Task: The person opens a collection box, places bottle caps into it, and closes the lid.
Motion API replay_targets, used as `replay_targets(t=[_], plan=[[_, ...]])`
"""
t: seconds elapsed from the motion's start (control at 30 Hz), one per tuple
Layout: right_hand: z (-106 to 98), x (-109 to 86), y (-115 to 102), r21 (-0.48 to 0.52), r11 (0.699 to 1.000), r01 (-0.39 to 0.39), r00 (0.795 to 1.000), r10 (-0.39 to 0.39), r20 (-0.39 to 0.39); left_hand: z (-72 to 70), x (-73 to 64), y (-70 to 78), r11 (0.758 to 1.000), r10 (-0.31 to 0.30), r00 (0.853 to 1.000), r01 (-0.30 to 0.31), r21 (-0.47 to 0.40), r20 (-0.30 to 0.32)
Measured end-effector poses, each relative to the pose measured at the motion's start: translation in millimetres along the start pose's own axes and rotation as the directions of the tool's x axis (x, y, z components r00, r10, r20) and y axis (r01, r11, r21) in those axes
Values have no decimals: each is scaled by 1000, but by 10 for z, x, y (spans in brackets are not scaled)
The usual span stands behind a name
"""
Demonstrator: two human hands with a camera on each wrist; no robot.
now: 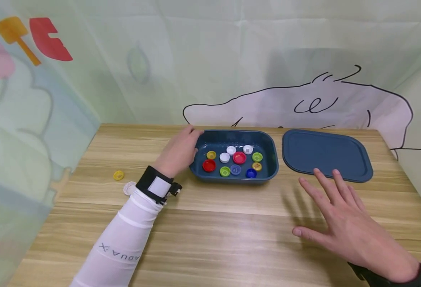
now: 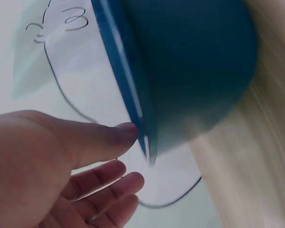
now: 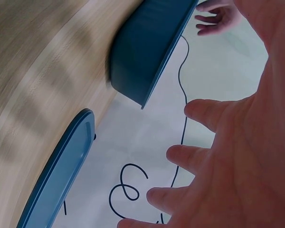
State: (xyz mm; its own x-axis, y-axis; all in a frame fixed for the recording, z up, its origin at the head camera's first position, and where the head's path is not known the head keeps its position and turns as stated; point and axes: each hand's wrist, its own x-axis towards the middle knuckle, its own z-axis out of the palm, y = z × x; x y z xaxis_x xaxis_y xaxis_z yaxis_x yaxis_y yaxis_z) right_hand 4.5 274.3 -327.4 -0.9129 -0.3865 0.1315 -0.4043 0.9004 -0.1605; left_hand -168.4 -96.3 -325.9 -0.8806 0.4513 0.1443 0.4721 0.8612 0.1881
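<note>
A dark blue rectangular container (image 1: pixel 233 180) stands on the wooden table with several bottle caps inside: red (image 1: pixel 209 165), white (image 1: pixel 224 158), green (image 1: pixel 225 171), blue (image 1: pixel 251 173) and yellow (image 1: pixel 211 155). At its left end, my left hand (image 1: pixel 180 153) holds the rim between thumb and fingers; in the left wrist view the thumb (image 2: pixel 104 137) lies right at the rim edge, the index finger hidden. My right hand (image 1: pixel 347 221) hovers with fingers spread and nothing in it, in front of a flat dark blue lid (image 1: pixel 327 153) that lies right of the container.
Left of the container, a yellow cap (image 1: pixel 119 175) and a white cap (image 1: pixel 129 188) lie on the table (image 1: pixel 232 239), the white one close to my left wrist. A printed cloth (image 1: pixel 214 59) hangs behind the table's back edge and along both sides.
</note>
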Motion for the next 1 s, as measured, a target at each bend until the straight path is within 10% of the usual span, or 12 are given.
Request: replay_targets(t=[0.67,1.0], plan=[[-8,-6,14,-11,1000,-8,1000,8,-7,-366,-814,-885,983,-184,983,184,24,11],[-5,16,7,-15,1000,-6,1000,7,16,-373,-1176,-1235,936,-348,900,350,43,262]])
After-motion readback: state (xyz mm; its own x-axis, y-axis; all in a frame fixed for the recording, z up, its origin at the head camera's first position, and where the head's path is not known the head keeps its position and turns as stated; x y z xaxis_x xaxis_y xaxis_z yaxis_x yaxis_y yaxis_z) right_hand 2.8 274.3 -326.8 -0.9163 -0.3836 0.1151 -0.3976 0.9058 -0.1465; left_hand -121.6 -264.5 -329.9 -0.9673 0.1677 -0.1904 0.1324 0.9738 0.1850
